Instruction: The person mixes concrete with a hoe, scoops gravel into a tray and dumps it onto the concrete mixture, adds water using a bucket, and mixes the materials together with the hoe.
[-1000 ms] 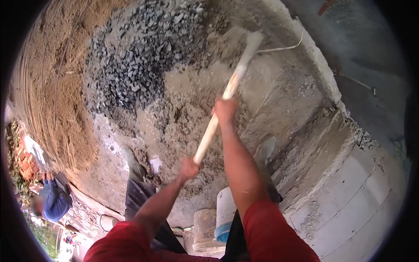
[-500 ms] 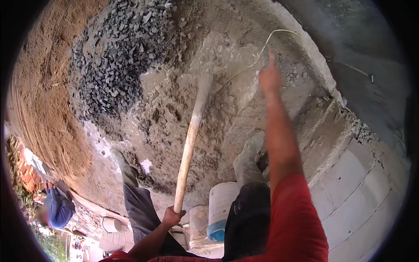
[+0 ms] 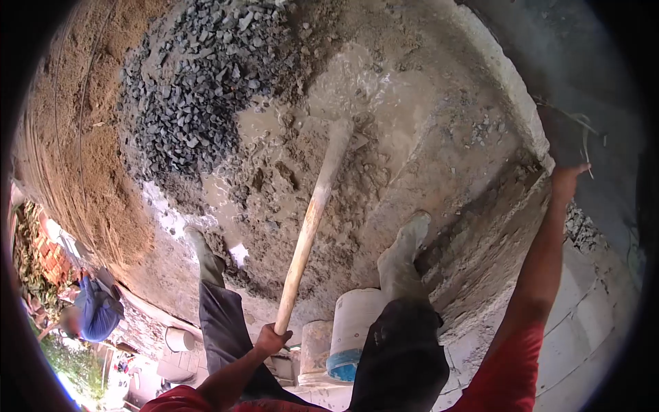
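My left hand (image 3: 273, 338) is closed around the lower end of the wooden handle of a hoe (image 3: 312, 220). Its head sits in wet grey concrete mix (image 3: 274, 185), mostly covered, so the blade's shape is hard to see. My right hand (image 3: 571, 180) is stretched far out to the right, past the broken edge of the slab. A thin pale strip (image 3: 585, 141) crosses its fingertips and seems pinched there. My two muddy boots (image 3: 405, 254) stand apart on either side of the handle.
Dark gravel (image 3: 195, 89) is heaped beyond the mix, with brown sand (image 3: 89, 158) to its left. A broken concrete edge (image 3: 511, 75) borders a grey floor on the right. White buckets (image 3: 353, 316) stand between my legs. Another person (image 3: 96, 312) bends over at far left.
My right hand has swung from above the mix out to the right, beyond the slab edge. The pale strip is off the mix and at my fingertips. My left hand stays on the handle.
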Action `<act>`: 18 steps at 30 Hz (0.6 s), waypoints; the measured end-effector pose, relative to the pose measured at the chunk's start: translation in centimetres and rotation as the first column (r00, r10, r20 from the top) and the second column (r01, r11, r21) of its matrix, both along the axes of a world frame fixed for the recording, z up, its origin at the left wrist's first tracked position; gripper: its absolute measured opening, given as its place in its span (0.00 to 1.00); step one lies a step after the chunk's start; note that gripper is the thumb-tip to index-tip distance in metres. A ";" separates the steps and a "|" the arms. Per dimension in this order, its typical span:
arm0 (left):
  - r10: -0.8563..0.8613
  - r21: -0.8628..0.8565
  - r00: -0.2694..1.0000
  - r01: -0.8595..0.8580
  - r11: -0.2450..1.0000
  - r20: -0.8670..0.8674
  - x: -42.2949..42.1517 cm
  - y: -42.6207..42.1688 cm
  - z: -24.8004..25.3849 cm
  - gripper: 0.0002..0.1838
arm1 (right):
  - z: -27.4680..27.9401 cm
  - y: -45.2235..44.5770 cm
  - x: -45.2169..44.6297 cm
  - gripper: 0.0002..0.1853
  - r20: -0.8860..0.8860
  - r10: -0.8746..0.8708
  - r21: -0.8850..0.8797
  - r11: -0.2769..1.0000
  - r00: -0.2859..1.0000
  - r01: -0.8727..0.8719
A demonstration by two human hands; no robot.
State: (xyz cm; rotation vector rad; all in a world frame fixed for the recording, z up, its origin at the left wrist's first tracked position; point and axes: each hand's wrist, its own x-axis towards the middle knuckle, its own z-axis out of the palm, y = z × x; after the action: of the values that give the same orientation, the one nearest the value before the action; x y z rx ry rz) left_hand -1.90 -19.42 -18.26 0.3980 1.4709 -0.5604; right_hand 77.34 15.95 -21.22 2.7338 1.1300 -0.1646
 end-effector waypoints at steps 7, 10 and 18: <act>-0.019 0.163 0.999 0.025 0.986 -0.039 0.5 -2.7 -1.8 0.16 | -5.4 -13.1 -54.3 0.45 -0.832 -0.530 -0.512 0.847 0.163 0.143; -0.107 0.283 0.994 0.099 0.954 0.013 -4.6 -4.5 -4.8 0.19 | -5.7 -16.9 -60.5 0.31 -0.838 -0.540 -0.448 0.757 0.070 0.475; -0.385 0.570 0.903 0.217 0.792 0.190 2.5 12.2 -14.6 0.17 | -3.7 -7.4 -55.3 0.14 -0.930 -0.211 0.130 0.579 0.302 0.805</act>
State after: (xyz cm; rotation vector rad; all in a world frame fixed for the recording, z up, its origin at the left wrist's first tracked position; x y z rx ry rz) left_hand 0.61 -7.26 -32.90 1.1388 1.2548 -0.3061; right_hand 22.06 8.52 -24.95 3.5955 0.1348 -1.7582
